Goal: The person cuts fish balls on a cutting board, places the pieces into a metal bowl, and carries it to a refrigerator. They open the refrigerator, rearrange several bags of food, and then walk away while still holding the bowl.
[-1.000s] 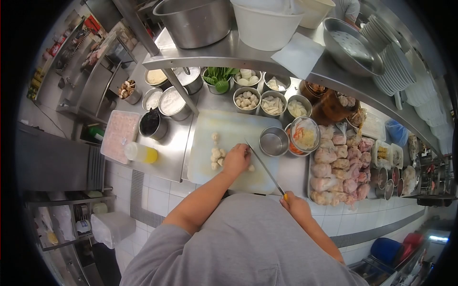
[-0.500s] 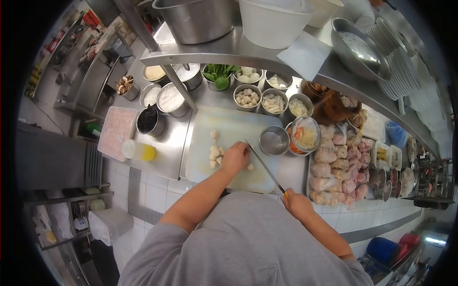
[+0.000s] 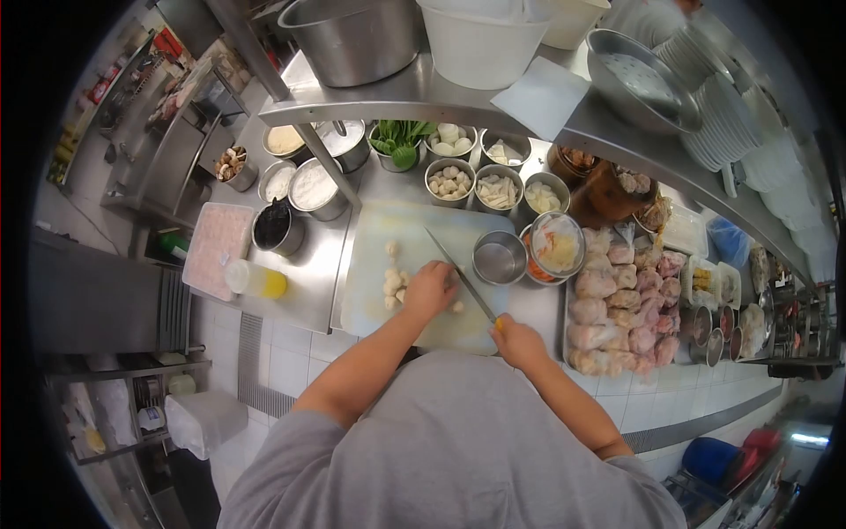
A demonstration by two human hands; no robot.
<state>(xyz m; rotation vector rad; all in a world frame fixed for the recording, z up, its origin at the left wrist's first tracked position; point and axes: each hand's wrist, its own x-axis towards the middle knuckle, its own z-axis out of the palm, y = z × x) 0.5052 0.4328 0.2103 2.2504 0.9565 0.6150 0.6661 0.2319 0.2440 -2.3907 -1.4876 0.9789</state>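
My right hand is closed around the yellow handle of a long knife, whose blade slants up and left over the pale cutting board. My left hand rests on the board just left of the blade, fingers curled down and together; whatever is beneath them is hidden. Several small, pale, round pieces, perhaps mushrooms, lie left of that hand. Another small pale piece sits between my left hand and the knife. An uncovered metal pot stands at the board's right edge.
Metal tubs of cut pale food line the back, below a steel shelf. At right is a tray of bagged raw meat. A bottle of yellow liquid and a lidded pink box stand left.
My right hand has moved up and left with the knife, bringing the blade farther over the board. My left hand stays in nearly the same place. The view has shifted slightly.
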